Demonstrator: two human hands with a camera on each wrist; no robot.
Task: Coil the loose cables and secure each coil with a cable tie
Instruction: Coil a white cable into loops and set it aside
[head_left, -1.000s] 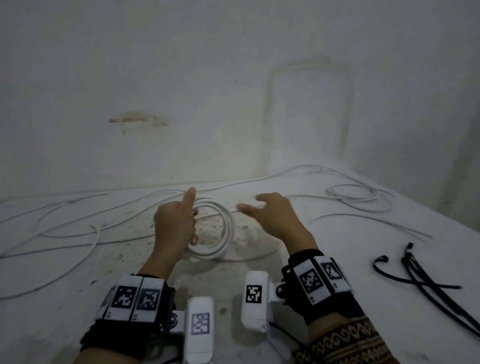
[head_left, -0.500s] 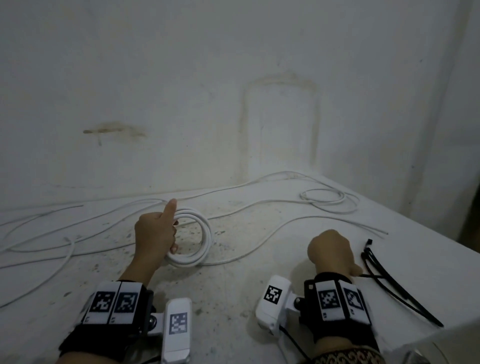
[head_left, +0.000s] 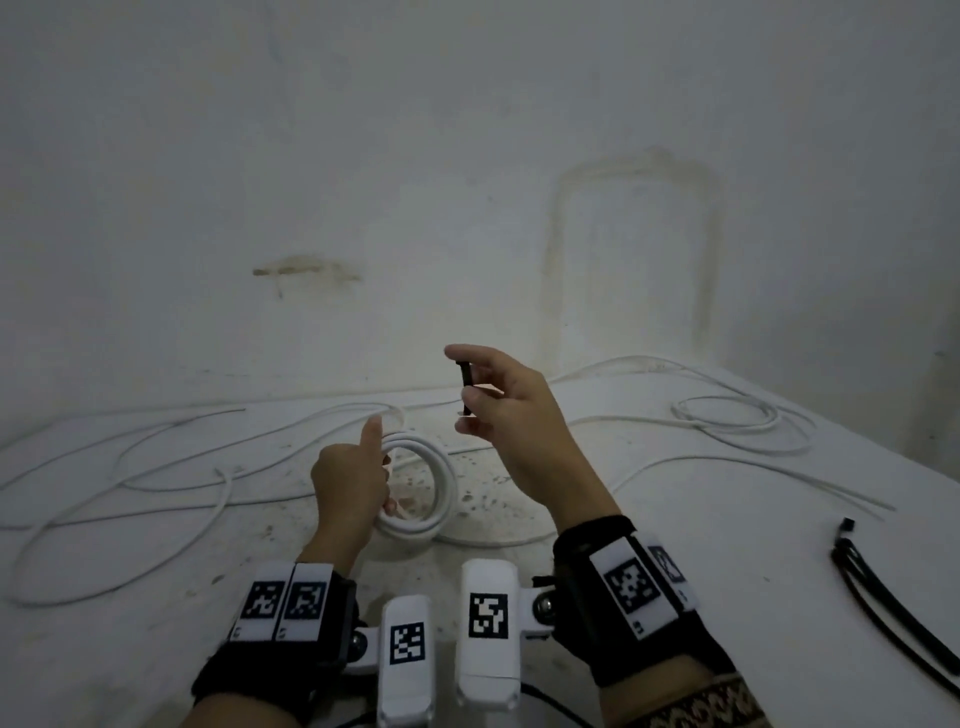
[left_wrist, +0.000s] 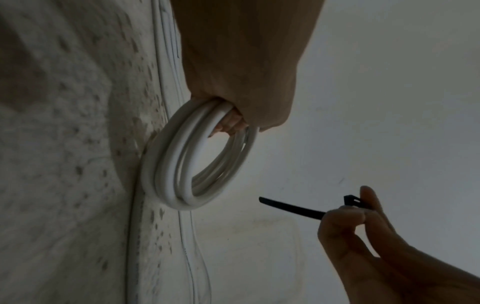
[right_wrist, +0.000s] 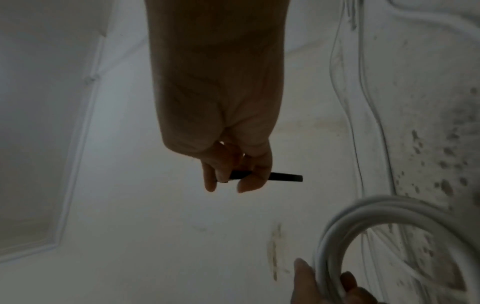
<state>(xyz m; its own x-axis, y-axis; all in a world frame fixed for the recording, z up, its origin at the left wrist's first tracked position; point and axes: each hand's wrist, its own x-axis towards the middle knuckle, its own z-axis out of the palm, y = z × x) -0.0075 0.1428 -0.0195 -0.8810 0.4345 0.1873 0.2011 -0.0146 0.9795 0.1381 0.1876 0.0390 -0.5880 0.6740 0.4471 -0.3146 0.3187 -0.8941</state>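
Observation:
A white cable coil (head_left: 431, 488) (left_wrist: 187, 164) (right_wrist: 363, 236) stands on edge on the stained tabletop (head_left: 519, 499). My left hand (head_left: 353, 483) (left_wrist: 239, 82) grips its left side, fingers curled through the loop, thumb pointing up. My right hand (head_left: 498, 410) (right_wrist: 228, 164) hovers just right of and above the coil, pinching a black cable tie (head_left: 466, 389) (left_wrist: 298, 207) (right_wrist: 275, 176) between thumb and fingers. The tie's free end points toward the coil, a short gap away.
Loose white cables (head_left: 156, 467) sprawl across the left of the table, and another loose loop (head_left: 727, 415) lies at the back right. Several spare black cable ties (head_left: 893, 603) lie near the right edge. A stained wall (head_left: 467, 208) stands close behind.
My right hand went right to the pile of black ties, picked one up, and came back raised beside the coil. My left hand kept holding the coil.

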